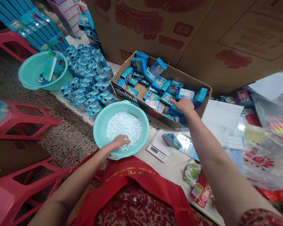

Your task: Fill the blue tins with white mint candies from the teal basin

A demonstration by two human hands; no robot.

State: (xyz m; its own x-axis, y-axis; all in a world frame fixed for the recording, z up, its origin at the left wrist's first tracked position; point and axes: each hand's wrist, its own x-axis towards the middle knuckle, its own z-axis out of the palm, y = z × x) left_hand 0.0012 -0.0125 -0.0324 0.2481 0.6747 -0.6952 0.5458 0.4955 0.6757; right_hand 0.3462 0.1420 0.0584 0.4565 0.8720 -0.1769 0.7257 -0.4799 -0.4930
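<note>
At lower centre of the frame the left hand [121, 141] lay in the basin [101, 125], fingers curled loosely into the white pellets [124, 125], seemingly gathering some; right of centre the right hand [184, 105] reached into the cardboard box [124, 92], fingers closing on 1 small blue box [175, 110]; another lay on the scale [157, 147] below, presumably for weighing.

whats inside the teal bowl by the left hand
The teal bowl holds a heap of small white tablets. The left hand rests in them, covering some; the bowl's bottom is hidden.
</note>
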